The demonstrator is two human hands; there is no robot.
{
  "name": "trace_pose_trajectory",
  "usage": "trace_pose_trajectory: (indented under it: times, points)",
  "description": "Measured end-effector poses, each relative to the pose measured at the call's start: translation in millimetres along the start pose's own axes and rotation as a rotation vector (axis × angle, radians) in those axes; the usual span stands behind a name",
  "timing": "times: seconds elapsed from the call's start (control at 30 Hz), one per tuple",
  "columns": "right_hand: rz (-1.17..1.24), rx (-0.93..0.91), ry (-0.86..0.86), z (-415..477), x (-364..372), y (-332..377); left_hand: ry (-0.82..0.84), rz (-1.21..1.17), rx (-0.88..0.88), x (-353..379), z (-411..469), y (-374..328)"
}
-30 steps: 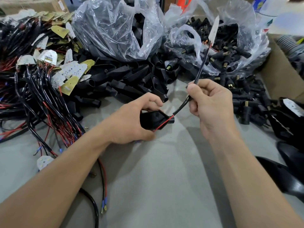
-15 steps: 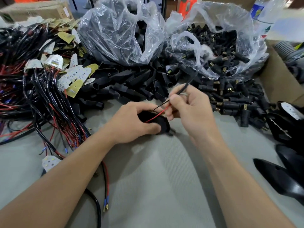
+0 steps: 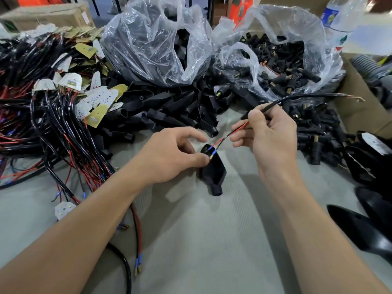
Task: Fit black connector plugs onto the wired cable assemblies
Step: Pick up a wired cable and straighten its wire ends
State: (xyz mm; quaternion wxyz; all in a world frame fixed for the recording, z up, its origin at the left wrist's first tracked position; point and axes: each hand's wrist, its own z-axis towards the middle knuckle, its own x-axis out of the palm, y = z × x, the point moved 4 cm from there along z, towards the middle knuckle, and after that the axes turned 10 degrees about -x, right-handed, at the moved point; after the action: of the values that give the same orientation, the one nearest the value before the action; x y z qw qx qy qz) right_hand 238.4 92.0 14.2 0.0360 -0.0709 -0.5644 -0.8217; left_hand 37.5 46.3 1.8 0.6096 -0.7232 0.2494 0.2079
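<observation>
The right hand [image 3: 269, 136], fingers pinching the cable [image 3: 297, 98], has drawn back rightward. The cable's blue-sleeved wire tips [image 3: 212, 151] now meet the mouth of the black connector plug [image 3: 214, 175], which the left hand [image 3: 169, 158] grips in its fingers. Threading is probably just beginning.

On the table [image 3: 201, 247], the wire bundles [image 3: 42, 128] lie at the left. Behind the centre, a heap of housings [image 3: 169, 111] lies in front of two bags set side by side. These are the left bag [image 3: 157, 43] and the right bag [image 3: 239, 54], which has plugs [image 3: 282, 66] in it. Loose plugs [image 3: 314, 136] lie in front of the right bag, beside a carton [image 3: 358, 111] at the right edge. A bottle [image 3: 341, 18] stands behind the right bag. At the centre, the left hand [image 3: 169, 158] holds a single housing [image 3: 214, 175]. To its right, the right hand [image 3: 273, 136] holds a cable [image 3: 297, 97] whose wire ends reach the housing's upper opening.
</observation>
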Motion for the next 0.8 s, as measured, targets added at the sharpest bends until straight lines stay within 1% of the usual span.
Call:
trace_pose_trajectory:
  times: [0.1,0.17,0.2,0.27,0.33,0.4,0.5,0.6,0.7,0.8]
  points:
    - [0.008,-0.003,-0.029,2,-3,-1,0.008,0.278,-0.086,8,-6,-6]
    - [-0.001,-0.003,-0.036,2,-4,-1,-0.069,0.412,-0.09,16,-9,-11]
    - [-0.004,-0.004,-0.036,2,-4,-2,-0.115,0.432,-0.084,20,-10,-12]
    - [-0.003,-0.008,-0.033,2,-4,-1,-0.177,0.362,-0.1,22,-9,-13]
    - [0.008,-0.014,-0.024,2,-3,1,-0.207,0.196,-0.119,18,-7,-9]
    - [0.029,-0.024,-0.002,1,-1,5,-0.244,0.069,-0.103,10,-5,-6]
    - [0.089,-0.008,0.091,-4,8,10,-0.367,-0.088,-0.119,2,-4,-2]
    - [0.173,0.057,0.203,-11,19,11,-0.445,-0.202,-0.136,0,-5,0]
    - [0.223,0.112,0.205,-13,23,9,-0.45,-0.208,-0.1,0,-8,-2]
    - [0.061,0.057,0.121,-12,19,5,-0.378,-0.11,-0.072,7,-6,-2]
